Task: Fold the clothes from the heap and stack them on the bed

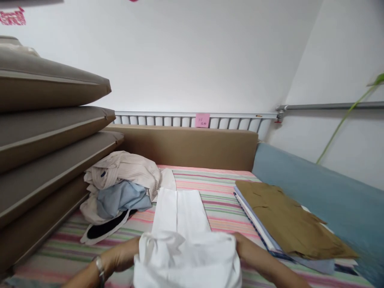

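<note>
White trousers (181, 212) stretch away from me on the striped bed sheet, their far end lying flat in two leg-like panels. The near part is bunched up and raised off the bed between my hands. My left hand (129, 254), with a silver band at the wrist, grips the bunched cloth from the left side. Opposite it, my right hand (241, 248) has hold of the right side. The fingers of both hands are hidden by the fabric.
Left of the trousers lies a crumpled clothes pile (126, 176), beside stacked brown cushions (60, 124). Folded clothes (282, 216), brown on top, rest at right along a blue padded side (315, 184). A brown headboard (186, 146) and a white radiator (168, 119) stand behind.
</note>
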{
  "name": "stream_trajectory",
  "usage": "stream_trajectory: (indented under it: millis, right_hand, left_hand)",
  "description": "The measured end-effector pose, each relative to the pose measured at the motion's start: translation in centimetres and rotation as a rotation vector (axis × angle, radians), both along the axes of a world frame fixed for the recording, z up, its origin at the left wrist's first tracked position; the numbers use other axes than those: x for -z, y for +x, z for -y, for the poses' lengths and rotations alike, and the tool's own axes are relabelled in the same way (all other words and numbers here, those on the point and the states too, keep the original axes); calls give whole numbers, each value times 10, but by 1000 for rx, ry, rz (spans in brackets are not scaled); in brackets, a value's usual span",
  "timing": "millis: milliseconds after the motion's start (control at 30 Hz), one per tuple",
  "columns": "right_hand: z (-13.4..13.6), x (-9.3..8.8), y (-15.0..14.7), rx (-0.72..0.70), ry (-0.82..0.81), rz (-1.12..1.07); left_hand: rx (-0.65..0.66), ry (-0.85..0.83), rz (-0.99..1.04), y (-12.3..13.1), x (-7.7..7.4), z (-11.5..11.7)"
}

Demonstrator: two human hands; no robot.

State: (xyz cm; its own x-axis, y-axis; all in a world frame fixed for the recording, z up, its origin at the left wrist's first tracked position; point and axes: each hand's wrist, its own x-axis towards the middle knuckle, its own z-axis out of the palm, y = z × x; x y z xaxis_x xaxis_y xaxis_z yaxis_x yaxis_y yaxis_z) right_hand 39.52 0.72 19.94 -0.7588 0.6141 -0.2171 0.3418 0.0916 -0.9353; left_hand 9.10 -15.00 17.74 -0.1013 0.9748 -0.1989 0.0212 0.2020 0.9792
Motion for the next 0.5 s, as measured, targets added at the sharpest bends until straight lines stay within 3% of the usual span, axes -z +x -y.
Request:
stream_trajectory:
  millis: [133, 267, 367, 433, 500]
  right_hand:
    - [-84, 27, -45, 205, -280, -64]
    - [-142, 80, -81, 269, -463, -133]
    - [-156, 116, -89, 333, -522, -123]
    - [-158, 133, -88, 353, -512, -115]
    - [-159, 143, -86, 366, -395, -67]
  left_hand:
    - [92, -147, 388, -23, 5, -88]
    - [-3, -215, 489, -54, 43, -162]
    - [-110, -274, 490, -69, 77, -183]
    - [-159, -279, 499, -71, 93, -181]
    - [-206, -262, 474, -68, 101, -173]
